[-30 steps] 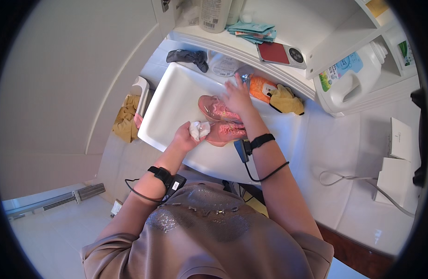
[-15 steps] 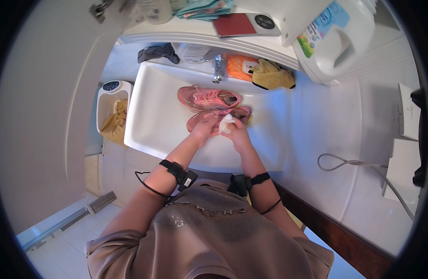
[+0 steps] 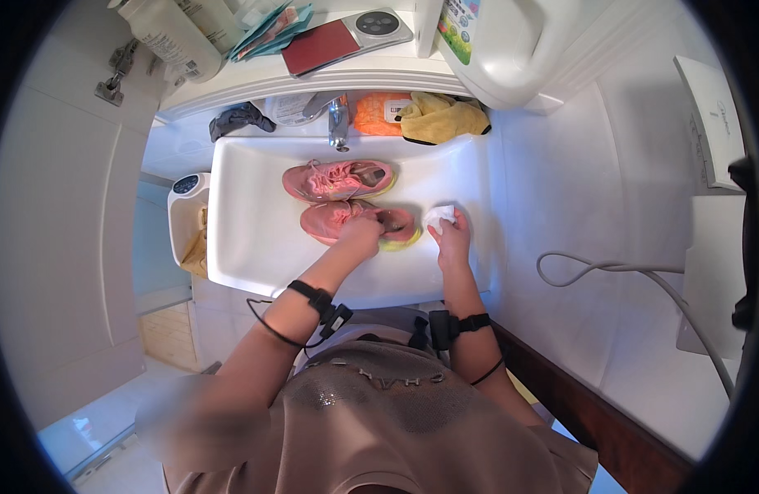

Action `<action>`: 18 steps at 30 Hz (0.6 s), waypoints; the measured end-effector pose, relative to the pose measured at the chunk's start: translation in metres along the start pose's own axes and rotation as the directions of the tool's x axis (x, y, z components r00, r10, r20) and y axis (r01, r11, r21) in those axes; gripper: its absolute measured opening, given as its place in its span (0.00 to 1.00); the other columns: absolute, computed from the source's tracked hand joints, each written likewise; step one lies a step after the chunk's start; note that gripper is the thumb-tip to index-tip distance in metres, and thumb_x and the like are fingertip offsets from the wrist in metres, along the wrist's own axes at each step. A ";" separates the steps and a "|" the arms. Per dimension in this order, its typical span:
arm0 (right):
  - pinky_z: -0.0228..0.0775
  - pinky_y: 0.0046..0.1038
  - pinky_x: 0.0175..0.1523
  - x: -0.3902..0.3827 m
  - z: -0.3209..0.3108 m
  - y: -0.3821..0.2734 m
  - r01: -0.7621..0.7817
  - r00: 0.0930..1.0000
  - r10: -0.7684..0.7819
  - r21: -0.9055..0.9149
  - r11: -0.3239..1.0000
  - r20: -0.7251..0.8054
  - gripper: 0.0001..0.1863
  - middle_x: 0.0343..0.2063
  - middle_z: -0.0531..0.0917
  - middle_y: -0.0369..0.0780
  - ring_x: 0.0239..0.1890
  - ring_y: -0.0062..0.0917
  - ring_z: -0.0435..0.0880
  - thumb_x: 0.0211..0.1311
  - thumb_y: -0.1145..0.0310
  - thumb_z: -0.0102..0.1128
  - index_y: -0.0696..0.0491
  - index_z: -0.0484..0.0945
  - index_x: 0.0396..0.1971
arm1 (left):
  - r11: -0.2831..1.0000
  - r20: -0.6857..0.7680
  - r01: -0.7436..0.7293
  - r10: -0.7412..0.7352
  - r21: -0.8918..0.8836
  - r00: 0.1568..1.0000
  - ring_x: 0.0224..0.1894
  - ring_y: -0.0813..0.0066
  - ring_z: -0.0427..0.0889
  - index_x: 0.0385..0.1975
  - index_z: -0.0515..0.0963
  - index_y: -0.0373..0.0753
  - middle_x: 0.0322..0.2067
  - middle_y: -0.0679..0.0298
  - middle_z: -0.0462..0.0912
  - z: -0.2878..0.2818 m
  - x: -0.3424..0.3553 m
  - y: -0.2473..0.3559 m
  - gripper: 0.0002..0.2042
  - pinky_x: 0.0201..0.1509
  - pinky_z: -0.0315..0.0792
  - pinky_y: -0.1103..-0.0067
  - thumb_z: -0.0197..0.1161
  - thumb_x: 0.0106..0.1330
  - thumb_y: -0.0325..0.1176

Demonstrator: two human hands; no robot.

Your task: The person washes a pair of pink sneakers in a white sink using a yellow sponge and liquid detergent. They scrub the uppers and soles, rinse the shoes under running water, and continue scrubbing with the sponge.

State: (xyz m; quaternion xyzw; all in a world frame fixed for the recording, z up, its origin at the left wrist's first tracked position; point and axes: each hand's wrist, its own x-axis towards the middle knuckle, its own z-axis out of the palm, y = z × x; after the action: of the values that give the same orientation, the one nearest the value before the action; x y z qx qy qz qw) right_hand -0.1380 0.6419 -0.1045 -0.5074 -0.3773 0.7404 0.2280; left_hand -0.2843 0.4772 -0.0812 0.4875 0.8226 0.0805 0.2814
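Observation:
Two pink sneakers lie on their soles in the white sink [image 3: 239, 247], one behind the other: the far shoe [image 3: 313, 179] and the near shoe [image 3: 322, 218]. My left hand [image 3: 361, 235] grips the near shoe around its lacing and opening, fingertips partly hidden. Just right of that shoe, my right hand [image 3: 452, 239] pinches a crumpled white wad [image 3: 439, 216], a tissue or cloth. A chrome faucet [image 3: 338, 123] stands behind the shoes at the sink's back.
A dark cloth [image 3: 239, 122], orange pack [image 3: 378, 111] and yellow glove [image 3: 445, 119] line the sink's back. Above, a shelf [image 3: 330, 81] holds bottles and a phone [image 3: 320, 45]; a white jug [image 3: 511, 53] is at its right. A bin [image 3: 184, 216] stands left; a cable [image 3: 593, 267] lies right.
The white wad passed from my left hand to my right, which left the faucet area and moved right of the shoes. My left hand moved onto the near shoe. The view has shifted.

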 end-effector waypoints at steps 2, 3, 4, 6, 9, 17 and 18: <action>0.81 0.33 0.50 0.004 -0.001 0.006 -0.022 1.000 0.022 -0.054 0.998 0.008 0.18 0.48 0.79 0.41 0.48 0.30 0.82 0.63 0.78 0.51 0.54 0.71 0.54 | 0.999 -0.039 0.019 -0.017 0.047 0.999 0.53 0.54 0.78 0.33 0.84 0.36 0.45 0.52 0.80 -0.002 -0.020 -0.004 0.10 0.53 0.75 0.65 0.57 0.54 0.25; 0.80 0.32 0.48 0.005 0.000 0.009 -0.038 0.997 0.044 -0.090 0.995 0.070 0.18 0.46 0.80 0.41 0.47 0.29 0.82 0.62 0.75 0.53 0.55 0.72 0.52 | 0.998 -0.089 0.051 -0.049 0.025 0.995 0.52 0.54 0.79 0.33 0.84 0.36 0.43 0.52 0.81 -0.003 -0.029 -0.003 0.11 0.53 0.75 0.64 0.57 0.54 0.26; 0.80 0.31 0.47 0.005 0.003 0.012 -0.056 0.992 0.071 -0.138 0.989 0.105 0.17 0.44 0.80 0.40 0.45 0.29 0.83 0.61 0.72 0.56 0.55 0.73 0.51 | 0.996 -0.125 0.084 -0.083 0.000 0.989 0.50 0.53 0.80 0.34 0.84 0.36 0.42 0.51 0.82 -0.004 -0.037 -0.003 0.11 0.52 0.76 0.64 0.56 0.54 0.26; 0.79 0.31 0.44 0.001 0.011 0.017 -0.012 0.985 0.067 -0.323 0.946 0.160 0.19 0.43 0.82 0.42 0.44 0.30 0.84 0.59 0.67 0.60 0.57 0.74 0.49 | 0.988 -0.168 0.142 -0.149 -0.054 0.975 0.47 0.52 0.81 0.34 0.84 0.36 0.39 0.50 0.83 -0.005 -0.047 -0.001 0.12 0.51 0.76 0.63 0.56 0.54 0.28; 0.78 0.36 0.42 -0.013 0.031 0.015 0.240 0.957 -0.056 -0.669 0.703 0.285 0.23 0.41 0.84 0.47 0.43 0.36 0.85 0.55 0.61 0.64 0.60 0.76 0.47 | 0.954 -0.202 0.227 -0.265 -0.195 0.943 0.42 0.49 0.83 0.33 0.84 0.36 0.35 0.47 0.84 0.000 -0.049 0.003 0.12 0.50 0.77 0.62 0.55 0.55 0.29; 0.76 0.40 0.40 -0.057 0.090 -0.026 0.425 0.901 -0.138 -0.901 0.091 0.411 0.14 0.33 0.86 0.48 0.35 0.44 0.85 0.51 0.58 0.69 0.55 0.84 0.28 | -0.253 0.287 0.175 -0.530 -0.952 0.798 0.46 0.58 0.82 0.49 0.77 0.30 0.44 0.54 0.83 0.000 -0.040 -0.025 0.15 0.49 0.79 0.67 0.49 0.69 0.31; 0.76 0.41 0.40 -0.065 0.096 -0.027 0.477 0.870 -0.167 -0.877 0.052 0.464 0.13 0.32 0.85 0.48 0.35 0.44 0.85 0.51 0.59 0.69 0.55 0.84 0.27 | -0.420 0.321 0.117 -0.457 -0.900 0.830 0.47 0.57 0.82 0.50 0.76 0.31 0.46 0.54 0.82 -0.007 -0.044 -0.032 0.16 0.51 0.79 0.67 0.47 0.71 0.32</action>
State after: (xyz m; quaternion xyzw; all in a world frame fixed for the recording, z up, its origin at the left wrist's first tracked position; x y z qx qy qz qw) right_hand -0.2032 0.5807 -0.0262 -0.3382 -0.8931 0.2932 -0.0452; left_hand -0.2965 0.4247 -0.0716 -0.1990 0.5325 0.6741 0.4716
